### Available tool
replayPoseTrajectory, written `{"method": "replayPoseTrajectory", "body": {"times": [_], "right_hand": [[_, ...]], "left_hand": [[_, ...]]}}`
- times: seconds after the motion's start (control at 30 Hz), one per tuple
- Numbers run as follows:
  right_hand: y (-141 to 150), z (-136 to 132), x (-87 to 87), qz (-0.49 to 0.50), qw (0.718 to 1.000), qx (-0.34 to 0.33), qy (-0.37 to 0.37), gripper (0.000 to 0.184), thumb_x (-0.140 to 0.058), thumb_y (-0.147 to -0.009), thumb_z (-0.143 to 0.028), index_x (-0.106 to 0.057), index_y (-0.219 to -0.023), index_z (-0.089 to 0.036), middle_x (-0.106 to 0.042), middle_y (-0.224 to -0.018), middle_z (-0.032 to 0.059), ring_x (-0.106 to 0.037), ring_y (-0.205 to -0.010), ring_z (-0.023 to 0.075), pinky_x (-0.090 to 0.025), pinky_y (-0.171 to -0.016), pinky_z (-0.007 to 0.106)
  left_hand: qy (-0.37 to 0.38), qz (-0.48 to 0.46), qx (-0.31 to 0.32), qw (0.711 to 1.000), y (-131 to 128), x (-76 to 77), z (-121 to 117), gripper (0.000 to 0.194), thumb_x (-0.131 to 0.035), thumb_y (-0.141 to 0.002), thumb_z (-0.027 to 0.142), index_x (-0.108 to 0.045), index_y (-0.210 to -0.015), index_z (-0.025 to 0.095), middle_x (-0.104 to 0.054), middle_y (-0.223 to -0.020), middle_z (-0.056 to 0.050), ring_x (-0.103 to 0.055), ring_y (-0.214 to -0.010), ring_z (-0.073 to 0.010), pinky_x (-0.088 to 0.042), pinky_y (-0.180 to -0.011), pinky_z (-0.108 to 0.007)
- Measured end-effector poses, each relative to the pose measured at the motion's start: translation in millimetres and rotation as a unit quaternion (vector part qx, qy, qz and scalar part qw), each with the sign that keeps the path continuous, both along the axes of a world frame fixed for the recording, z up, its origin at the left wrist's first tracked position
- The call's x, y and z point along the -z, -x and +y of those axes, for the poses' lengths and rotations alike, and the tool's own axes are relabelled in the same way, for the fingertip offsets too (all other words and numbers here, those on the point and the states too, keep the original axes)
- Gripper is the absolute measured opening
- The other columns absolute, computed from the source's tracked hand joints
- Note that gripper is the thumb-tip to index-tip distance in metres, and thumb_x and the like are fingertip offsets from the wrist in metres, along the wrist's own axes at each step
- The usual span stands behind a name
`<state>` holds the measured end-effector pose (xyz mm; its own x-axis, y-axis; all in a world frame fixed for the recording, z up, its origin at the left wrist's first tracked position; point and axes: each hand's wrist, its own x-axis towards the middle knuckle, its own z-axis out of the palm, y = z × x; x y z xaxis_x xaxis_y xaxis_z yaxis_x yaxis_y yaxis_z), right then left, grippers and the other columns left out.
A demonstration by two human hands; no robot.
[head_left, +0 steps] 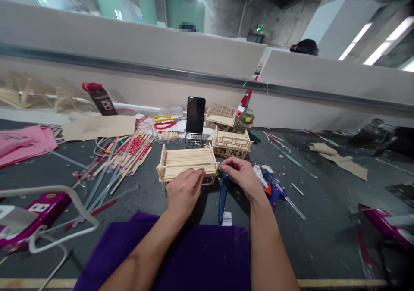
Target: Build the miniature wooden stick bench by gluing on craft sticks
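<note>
A small bench-like model [186, 156] made of thin wooden sticks stands in front of me, its top laid with long parallel sticks. My left hand [185, 189] is over its front edge, fingers closed and pressed together at the slats; whatever they pinch is hidden. At the model's right end, my right hand [242, 175] has thumb and fingertips pinched, and I cannot make out what is between them. Below that hand lie dark blue-handled pliers [223, 198]. A blue hot glue gun [274, 187] rests right of my right wrist.
Behind stand two more stick models [232, 141], a phone [196, 115] on a wire stand and scissors [168, 120]. Loose sticks [129, 153] with red wrappers lie left, near a white cable [74, 196]. Brown paper [339, 159] lies right. A white partition [129, 75] bounds the table.
</note>
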<state>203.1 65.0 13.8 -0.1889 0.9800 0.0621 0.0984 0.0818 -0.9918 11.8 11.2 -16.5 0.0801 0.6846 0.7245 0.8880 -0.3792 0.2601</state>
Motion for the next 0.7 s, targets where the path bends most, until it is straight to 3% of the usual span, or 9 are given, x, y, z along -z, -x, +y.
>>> {"method": "replayPoseTrajectory", "body": {"times": [0.33,0.53,0.7], "right_hand": [[3.5,-2.3,-2.5,-0.003,1.000,-0.015,0.019,0.023,-0.073,-0.070,-0.036,-0.067,-0.079,-0.016,-0.058,-0.062,-0.0033,-0.044,-0.049,0.0077,-0.029,-0.042,0.019],[17.7,2.8,7.9,0.073,0.996,0.031,0.050,0.040,-0.070,-0.072,-0.050,-0.062,-0.091,-0.016,-0.066,-0.077,0.0027,-0.056,-0.053,0.0109,-0.035,-0.034,0.017],[35.6,4.0,19.1,0.084,0.993,0.035,0.071,0.047,-0.071,-0.070,-0.050,-0.057,-0.100,-0.017,-0.057,-0.058,-0.0049,-0.056,-0.047,0.0127,-0.039,-0.031,0.018]], "left_hand": [[0.000,-0.010,0.017,1.000,-1.2,-1.4,-2.9,0.015,-0.056,-0.094,0.022,-0.071,-0.097,0.019,-0.070,-0.074,-0.001,-0.066,-0.069,-0.0139,-0.043,-0.063,-0.024],[-0.002,-0.051,0.144,0.988,-0.5,-12.1,-17.6,0.010,-0.058,-0.090,0.017,-0.068,-0.092,0.017,-0.068,-0.074,-0.002,-0.063,-0.067,-0.0132,-0.044,-0.065,-0.023],[0.035,-0.072,0.219,0.972,-2.5,-18.1,-21.7,0.014,-0.055,-0.088,0.015,-0.063,-0.076,0.016,-0.056,-0.060,0.000,-0.052,-0.054,-0.0114,-0.036,-0.054,-0.024]]}}
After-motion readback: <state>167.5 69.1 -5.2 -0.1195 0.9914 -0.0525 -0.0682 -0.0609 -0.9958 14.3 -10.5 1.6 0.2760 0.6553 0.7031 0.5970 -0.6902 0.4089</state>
